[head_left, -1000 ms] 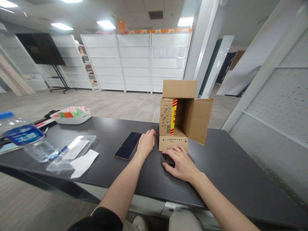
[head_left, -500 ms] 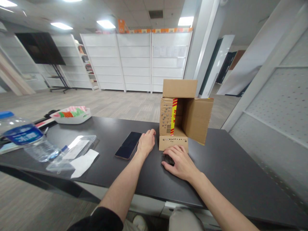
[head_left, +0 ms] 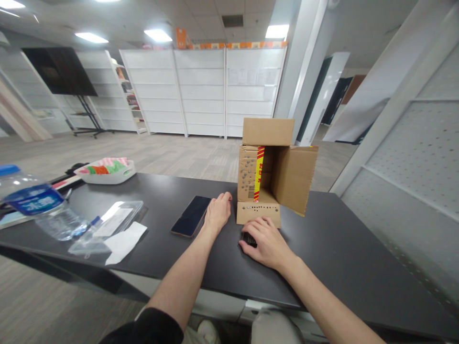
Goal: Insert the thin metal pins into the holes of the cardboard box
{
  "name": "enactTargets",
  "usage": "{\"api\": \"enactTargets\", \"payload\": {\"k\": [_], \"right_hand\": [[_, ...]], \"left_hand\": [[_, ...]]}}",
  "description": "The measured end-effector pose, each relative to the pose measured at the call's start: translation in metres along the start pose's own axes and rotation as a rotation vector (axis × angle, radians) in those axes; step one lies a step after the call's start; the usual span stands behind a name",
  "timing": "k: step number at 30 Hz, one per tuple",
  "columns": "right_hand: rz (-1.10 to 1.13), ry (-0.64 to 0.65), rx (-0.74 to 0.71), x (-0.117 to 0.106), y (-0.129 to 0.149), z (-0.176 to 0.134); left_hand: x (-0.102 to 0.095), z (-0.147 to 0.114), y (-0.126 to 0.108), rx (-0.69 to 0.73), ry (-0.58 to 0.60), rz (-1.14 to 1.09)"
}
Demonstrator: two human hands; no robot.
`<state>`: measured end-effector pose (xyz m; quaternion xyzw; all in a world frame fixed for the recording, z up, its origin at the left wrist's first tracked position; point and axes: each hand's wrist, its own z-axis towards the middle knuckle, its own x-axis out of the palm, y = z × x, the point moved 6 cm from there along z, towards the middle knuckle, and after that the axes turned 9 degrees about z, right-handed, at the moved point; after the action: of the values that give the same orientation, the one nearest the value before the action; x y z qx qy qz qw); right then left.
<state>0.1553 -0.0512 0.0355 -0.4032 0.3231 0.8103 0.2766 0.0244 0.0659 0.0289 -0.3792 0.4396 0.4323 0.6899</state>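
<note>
My right hand (head_left: 267,242) is curved over a small black object with pale ribs (head_left: 249,239), thumb on the near side and fingers on the far side. Most of that object is hidden under the palm. Just behind those fingers stands an open cardboard box (head_left: 247,179), its lower flap (head_left: 256,209) carrying rows of small round metallic-looking dots, with more dots on the side by the yellow and red tape (head_left: 258,174). My left hand (head_left: 218,212) lies relaxed on the tabletop, fingers slightly bent and nothing visible in them. Beside it is a dark-screened phone (head_left: 191,216).
A clear plastic case (head_left: 118,219) and a white paper piece (head_left: 127,242) lie left on the black table (head_left: 344,248). A water bottle (head_left: 39,203) leans at the far left, near a white basket (head_left: 107,177) with colourful contents. A perforated panel (head_left: 412,157) borders the right side.
My right hand has shifted very slightly left, covering more of the ribbed black object. The left hand, phone and box stay where they were.
</note>
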Motion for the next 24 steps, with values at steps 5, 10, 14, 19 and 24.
{"api": "enactTargets", "payload": {"k": [5,10,14,19,24], "right_hand": [[-0.074,-0.004,-0.032,0.0008,0.0031,0.002],[-0.107,-0.001,-0.052,0.0019,0.0043,0.0027],[-0.125,0.005,-0.056,0.0032,0.0041,0.0024],[-0.156,0.004,-0.062,0.0039,0.005,0.0025],[-0.165,-0.054,-0.076,0.001,0.0029,0.0023]], "left_hand": [[0.0007,0.0004,0.0009,-0.01,0.013,0.005],[-0.0001,0.0004,0.0006,-0.011,0.01,-0.002],[-0.0001,0.0006,0.0002,-0.006,0.011,-0.006],[-0.0002,0.0003,0.0004,-0.005,0.005,-0.008],[0.0001,0.0003,0.0003,-0.008,0.015,-0.006]]}}
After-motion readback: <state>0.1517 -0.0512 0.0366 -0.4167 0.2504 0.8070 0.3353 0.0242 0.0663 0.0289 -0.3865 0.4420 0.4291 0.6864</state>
